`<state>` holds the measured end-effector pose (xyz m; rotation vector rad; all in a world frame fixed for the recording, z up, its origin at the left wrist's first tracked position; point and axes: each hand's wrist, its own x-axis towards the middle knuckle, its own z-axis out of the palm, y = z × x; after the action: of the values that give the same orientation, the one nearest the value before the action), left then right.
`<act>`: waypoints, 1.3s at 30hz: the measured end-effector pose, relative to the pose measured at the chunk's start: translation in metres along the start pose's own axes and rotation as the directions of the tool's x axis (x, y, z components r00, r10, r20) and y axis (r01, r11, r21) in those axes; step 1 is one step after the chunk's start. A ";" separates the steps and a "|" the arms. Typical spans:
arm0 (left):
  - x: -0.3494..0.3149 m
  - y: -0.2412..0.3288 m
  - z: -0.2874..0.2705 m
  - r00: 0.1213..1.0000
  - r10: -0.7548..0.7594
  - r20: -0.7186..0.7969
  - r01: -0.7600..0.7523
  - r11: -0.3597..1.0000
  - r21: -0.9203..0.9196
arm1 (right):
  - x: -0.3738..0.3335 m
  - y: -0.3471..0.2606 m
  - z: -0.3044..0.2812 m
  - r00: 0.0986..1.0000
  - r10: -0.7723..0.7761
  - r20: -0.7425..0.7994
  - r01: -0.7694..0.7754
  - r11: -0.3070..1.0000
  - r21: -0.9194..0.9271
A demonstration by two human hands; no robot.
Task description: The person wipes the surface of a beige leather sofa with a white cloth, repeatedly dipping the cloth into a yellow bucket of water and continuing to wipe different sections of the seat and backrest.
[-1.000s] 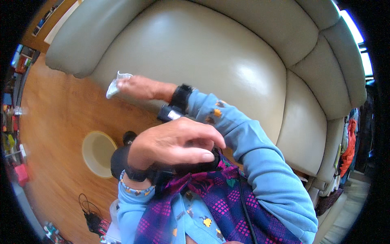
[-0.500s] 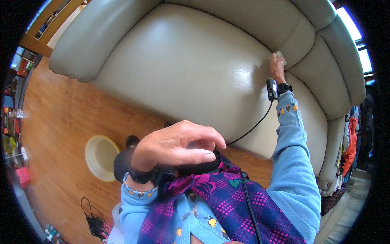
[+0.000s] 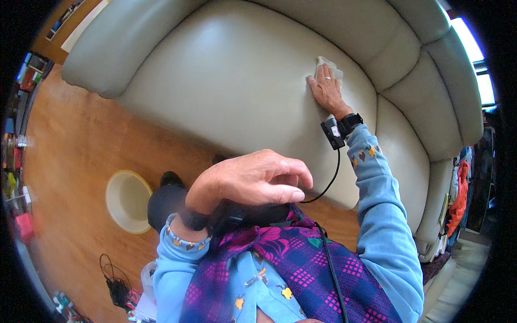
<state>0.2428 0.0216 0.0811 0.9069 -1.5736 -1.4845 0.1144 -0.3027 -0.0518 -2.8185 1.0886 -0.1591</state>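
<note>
My right hand (image 3: 327,92) presses a crumpled white cloth (image 3: 335,70) against the seat of a grey-beige leather sofa (image 3: 231,81). Its fingers point away from me over the cloth, the thumb out to the left, and a ring shows on one finger. What the palm covers is hidden. My left hand (image 3: 250,180) hangs in front of my body, above the sofa's near edge, touching nothing I can see. Its fingers are loosely bent, the thumb a little apart from them, with nothing between.
A cream-coloured bucket (image 3: 129,202) stands on the wooden floor (image 3: 75,161) at the left. A black cable (image 3: 335,177) runs from a small box at my right wrist toward my body. Clothes (image 3: 459,194) hang beyond the sofa's right arm. Shelves with mixed items line the far left.
My right hand has moved left with the cloth, from the crease by the backrest onto the seat, and has flattened out. My left hand has shifted slightly right.
</note>
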 end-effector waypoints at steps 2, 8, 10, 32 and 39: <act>0.012 0.002 0.000 0.999 -0.045 0.015 0.045 0.999 -0.025 | 0.000 -0.022 -0.007 0.999 -0.026 0.034 0.026 1.000 -0.006; 0.035 0.007 0.005 0.999 -0.030 0.044 0.030 1.000 -0.004 | -0.006 -0.101 -0.010 0.933 -0.356 0.058 0.360 0.930 -0.072; 0.030 0.006 0.005 0.997 -0.033 0.068 0.031 0.999 0.036 | -0.010 -0.144 0.002 0.886 -0.464 -0.010 0.464 0.886 -0.002; -0.005 0.007 -0.015 0.998 -0.005 -0.057 0.003 0.999 -0.032 | -0.032 -0.306 0.015 0.501 -0.839 0.212 0.124 0.312 0.942; -0.029 0.018 -0.015 0.996 -0.042 -0.078 0.043 0.999 0.016 | 0.033 -0.101 -0.027 0.949 -0.228 0.220 -0.291 -0.351 0.890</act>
<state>0.2694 0.0424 0.0970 1.0023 -1.5223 -1.4494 0.2023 -0.2525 -0.0080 -0.9665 0.3602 -0.3687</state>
